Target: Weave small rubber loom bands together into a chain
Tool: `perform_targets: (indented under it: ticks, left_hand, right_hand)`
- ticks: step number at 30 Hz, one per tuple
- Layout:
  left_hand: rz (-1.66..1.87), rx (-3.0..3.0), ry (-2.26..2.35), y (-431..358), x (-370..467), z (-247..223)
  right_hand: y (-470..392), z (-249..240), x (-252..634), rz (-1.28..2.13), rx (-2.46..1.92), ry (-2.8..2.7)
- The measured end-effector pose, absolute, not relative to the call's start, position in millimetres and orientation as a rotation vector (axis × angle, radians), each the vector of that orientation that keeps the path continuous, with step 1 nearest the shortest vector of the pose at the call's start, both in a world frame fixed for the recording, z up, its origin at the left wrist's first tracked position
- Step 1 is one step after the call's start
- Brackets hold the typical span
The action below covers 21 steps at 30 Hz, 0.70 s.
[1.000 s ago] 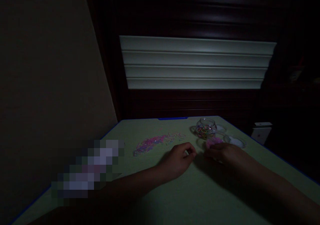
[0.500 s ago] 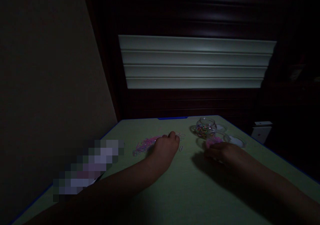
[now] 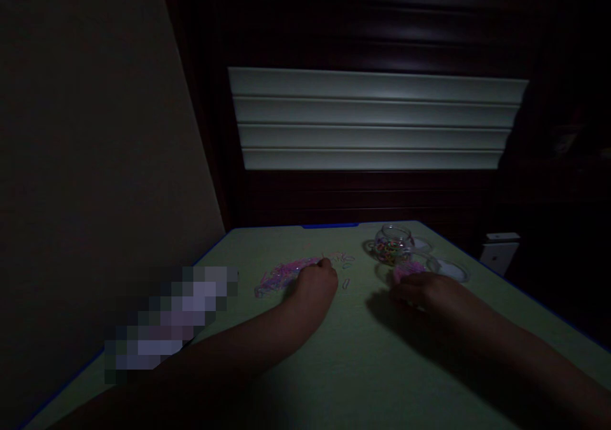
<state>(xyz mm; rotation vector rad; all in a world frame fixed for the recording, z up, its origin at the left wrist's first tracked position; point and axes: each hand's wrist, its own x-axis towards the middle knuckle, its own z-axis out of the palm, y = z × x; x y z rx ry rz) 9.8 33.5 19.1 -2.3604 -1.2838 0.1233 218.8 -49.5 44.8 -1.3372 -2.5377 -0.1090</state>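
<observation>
In the head view, my left hand (image 3: 317,284) is at the right end of a loose pile of pink and purple small rubber bands (image 3: 281,274). Its fingers are curled together and point down; whatever they pinch is hidden. A few stray bands (image 3: 346,284) lie just right of that hand. My right hand (image 3: 429,290) is closed round the near side of a small clear jar (image 3: 420,259) with pink bands (image 3: 408,270) inside. Part of this jar is covered by the hand. Behind it stands a second clear jar (image 3: 392,242), holding multicoloured bands.
Two round lids (image 3: 451,270) lie to the right of the jars on the pale green table (image 3: 334,366), which has a blue edge. A blurred-out item (image 3: 176,322) rests at the table's left side. Beyond the right edge are white boxes (image 3: 499,255). The room is dim.
My left hand has shifted slightly left and down, uncovering more stray bands beside it. My right hand and the jars have stayed in place.
</observation>
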Motion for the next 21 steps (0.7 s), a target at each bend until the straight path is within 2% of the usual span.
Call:
perform_targets:
  ticks: [21]
  left_hand:
    - [0.111, -2.419, -1.226, 31.0, 13.0, 23.6]
  right_hand:
    - [-50.8, 47.0, 216.2, -0.121, -1.35, -2.536]
